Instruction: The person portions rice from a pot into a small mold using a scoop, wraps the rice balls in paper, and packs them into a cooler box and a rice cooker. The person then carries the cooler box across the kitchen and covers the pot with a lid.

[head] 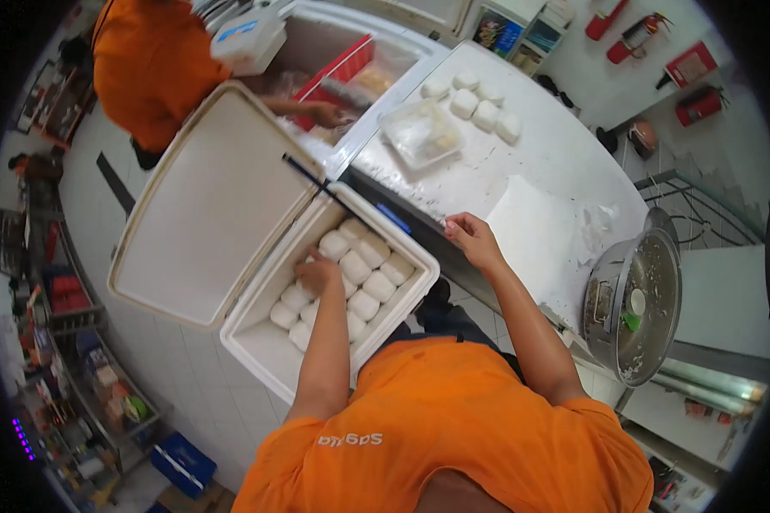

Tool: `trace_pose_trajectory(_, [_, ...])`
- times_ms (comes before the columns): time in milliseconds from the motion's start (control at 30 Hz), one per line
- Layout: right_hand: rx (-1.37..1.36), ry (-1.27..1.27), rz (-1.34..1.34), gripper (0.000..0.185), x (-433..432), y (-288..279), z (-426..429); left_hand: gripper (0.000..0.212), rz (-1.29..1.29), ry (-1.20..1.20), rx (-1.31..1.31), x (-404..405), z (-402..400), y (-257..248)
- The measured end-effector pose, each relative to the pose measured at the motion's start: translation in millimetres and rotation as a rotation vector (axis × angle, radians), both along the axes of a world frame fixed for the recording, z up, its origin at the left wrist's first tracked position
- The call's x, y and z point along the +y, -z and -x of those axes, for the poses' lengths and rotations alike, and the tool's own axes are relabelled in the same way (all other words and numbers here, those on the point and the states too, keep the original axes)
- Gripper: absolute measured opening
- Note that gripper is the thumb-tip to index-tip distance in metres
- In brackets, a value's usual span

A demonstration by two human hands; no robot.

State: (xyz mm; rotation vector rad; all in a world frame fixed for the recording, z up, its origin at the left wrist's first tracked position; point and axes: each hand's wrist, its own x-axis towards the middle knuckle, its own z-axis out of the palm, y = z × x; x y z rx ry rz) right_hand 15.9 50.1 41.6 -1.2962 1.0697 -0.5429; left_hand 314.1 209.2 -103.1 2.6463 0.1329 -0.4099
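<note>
My left hand [319,272] reaches into an open white cooler box [256,343] and touches the rounded white bundles [355,267] packed inside; its fingertips are partly hidden, so its grip is unclear. Over the near edge of the white worktop [552,154], my right hand [471,238] is raised with curled fingers; whether it holds anything small cannot be made out. Several more white bundles [486,116] lie at the worktop's far end, beside a clear plastic container [421,133]. A white sheet [529,224] lies to the right of my right hand.
The cooler's hinged lid [218,205] leans open at left. A co-worker in orange [154,70] reaches into an open chest freezer [333,25] holding a red basket [340,77]. A large metal pot [641,308] with white residue and a small cup stands at right. Fire extinguishers [635,38] hang behind.
</note>
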Motion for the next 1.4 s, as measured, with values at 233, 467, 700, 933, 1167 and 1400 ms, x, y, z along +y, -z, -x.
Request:
trace_pose_trajectory(233, [0.593,0.378,0.604,0.066,-159.7,21.2,82.0,0.055,0.368,0.243,-0.798,-12.2,55.4,-79.2])
trace_pose_trajectory(467, [1.07,0.156,0.443,0.099,-288.9,-29.7,2.8,0.052,0.894,1.169,-0.395,-277.8,126.7,-185.5])
trace_pose_trajectory(700, [1.009,0.175,0.341,0.082,-313.1,-5.5,-2.4,0.055,-0.13,1.699,-0.345,-488.7,164.5,-134.4])
trace_pose_trajectory(933, [1.119,-0.219,0.548,0.105,-320.6,20.8,-11.2,0.05,0.34,1.225,-0.527,-472.4,136.0,-94.1])
trace_pose_trajectory(1167, [0.524,-0.276,0.397,0.085,-353.4,20.9,75.4,0.051,1.689,0.419,1.269,-226.2,161.4,-204.6])
trace_pose_trajectory(1400, [-0.408,-0.593,-0.547,0.095,-123.4,-46.1,11.1,0.049,1.393,0.158,0.84,72.5,59.5,-162.5])
